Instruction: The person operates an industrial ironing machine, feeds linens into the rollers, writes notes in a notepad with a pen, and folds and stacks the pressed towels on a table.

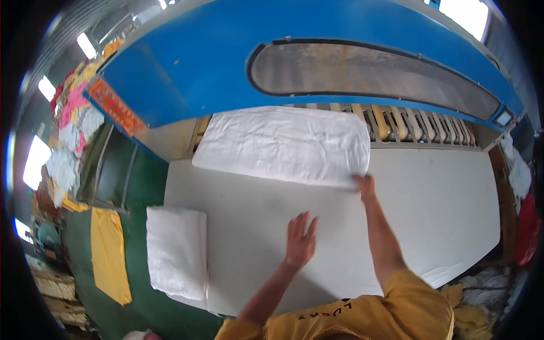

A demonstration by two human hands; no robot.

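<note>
A white cloth (283,146) lies spread over the far part of a pale grey table (243,238), its far edge on the slatted feed of a blue machine (187,62). Soft wrinkles run across it. My right hand (364,186) reaches the cloth's near right corner and touches it there; blur hides whether the fingers grip it. Nearer to me, my left hand (301,241) hovers over the bare tabletop with its fingers spread, holding nothing and apart from the cloth. A folded stack of white cloth (177,249) sits at the table's left end.
Belts with rollers (402,123) run along the machine's opening, under a long window (368,73). Left of the table, a yellow cloth (109,255) hangs over the green floor (136,272). Heaped fabrics (68,141) rise at far left; more cloth (481,294) lies at lower right.
</note>
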